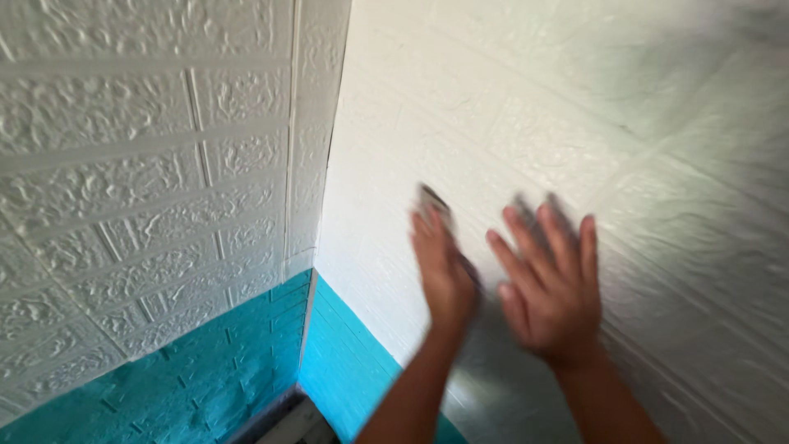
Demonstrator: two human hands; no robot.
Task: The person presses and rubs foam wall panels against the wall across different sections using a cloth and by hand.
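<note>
Upward, both hands [501, 271] on wall panel [493, 123]

The white brick-pattern wall panel [575, 123] blocks the hands ahead. The corner seam [316, 205] and left wall [140, 164] close off the left side

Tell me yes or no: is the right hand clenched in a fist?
No, the right hand lies flat with fingers spread against the white wall panel.

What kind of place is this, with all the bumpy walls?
Probably a room corner indoors, being covered in wall panels. White embossed brick-pattern foam wall panels meet at the corner, with teal brick-pattern panels below. The left hand and right hand are against the right wall's white panel.
</note>
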